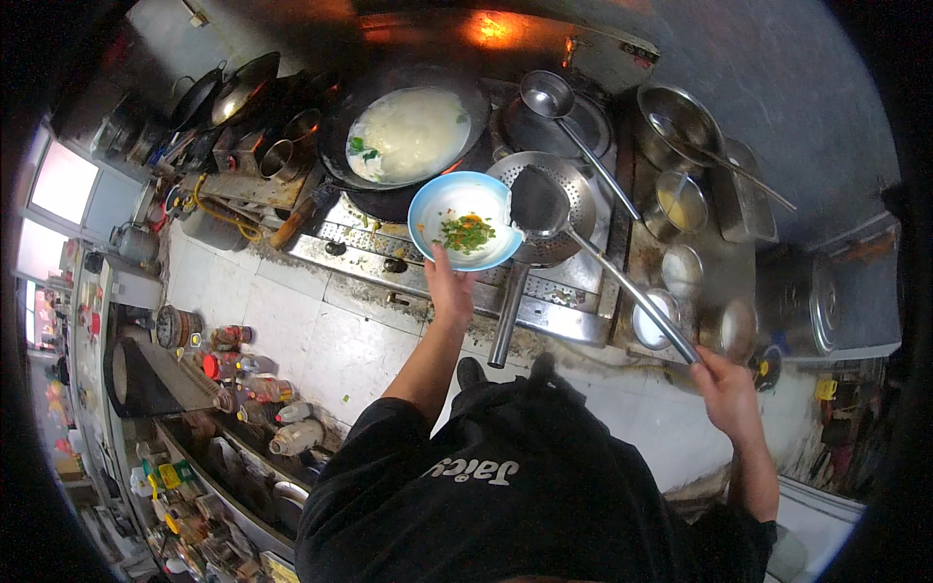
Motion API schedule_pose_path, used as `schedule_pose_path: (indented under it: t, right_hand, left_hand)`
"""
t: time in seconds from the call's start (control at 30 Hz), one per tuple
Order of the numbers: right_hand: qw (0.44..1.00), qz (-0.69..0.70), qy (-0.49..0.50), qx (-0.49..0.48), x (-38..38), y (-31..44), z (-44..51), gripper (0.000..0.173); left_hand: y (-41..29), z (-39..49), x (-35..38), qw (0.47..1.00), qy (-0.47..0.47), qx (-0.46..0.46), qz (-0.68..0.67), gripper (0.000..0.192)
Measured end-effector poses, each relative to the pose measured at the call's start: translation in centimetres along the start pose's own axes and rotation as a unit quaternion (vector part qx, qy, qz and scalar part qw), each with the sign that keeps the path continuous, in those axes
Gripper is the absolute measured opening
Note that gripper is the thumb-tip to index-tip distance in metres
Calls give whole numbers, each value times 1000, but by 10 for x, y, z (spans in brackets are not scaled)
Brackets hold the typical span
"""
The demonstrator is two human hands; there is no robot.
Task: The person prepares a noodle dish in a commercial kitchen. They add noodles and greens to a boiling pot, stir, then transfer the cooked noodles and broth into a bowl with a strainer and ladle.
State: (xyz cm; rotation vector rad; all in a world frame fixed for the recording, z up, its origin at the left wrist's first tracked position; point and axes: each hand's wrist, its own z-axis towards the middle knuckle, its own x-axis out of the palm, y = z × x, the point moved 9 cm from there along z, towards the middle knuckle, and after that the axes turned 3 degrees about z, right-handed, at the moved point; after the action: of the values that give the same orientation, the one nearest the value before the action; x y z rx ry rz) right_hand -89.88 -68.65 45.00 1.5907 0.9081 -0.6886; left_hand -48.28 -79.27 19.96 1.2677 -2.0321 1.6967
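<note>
My left hand [450,289] holds a blue-rimmed bowl [425,200] from its near side, thumb over the rim. Chopped green herbs and orange bits [466,233] lie on the bowl's white inside. Gripped by the end of its long metal handle is a wok spatula [539,200], in my right hand [729,393]. Its dark head is against or just beside the bowl's right rim, above a perforated strainer [582,197]. Some white matter shows at that rim. Behind the bowl a large wok [477,120] contains pale, cloudy soup [412,135] with a few green leaves.
A ladle [547,95] rests across the stove top [350,237]. On the right stand a steel basin [674,120], a pot of yellow liquid [674,208] and several small containers. A wooden-handled brush [295,222] lies left of the wok. Bottles [266,390] crowd the lower left.
</note>
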Motion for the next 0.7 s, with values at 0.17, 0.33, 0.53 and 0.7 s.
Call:
schedule_pose_path:
  t: [0.17, 0.33, 0.53, 0.7]
  right_hand:
    - [987, 134, 64, 59, 22, -9, -1, 32]
    - [972, 219, 59, 61, 24, -3, 12, 32]
    - [997, 42, -28, -57, 8, 11, 24, 32]
    - [976, -101, -80, -176, -1, 35, 29, 29]
  left_hand:
    - [4, -6, 13, 1000, -2, -18, -12, 59]
    - [6, 0, 12, 999, 32, -15, -23, 59]
    - [-2, -7, 19, 998, 58, -19, -18, 61]
    - [-12, -12, 20, 997, 59, -41, -1, 67]
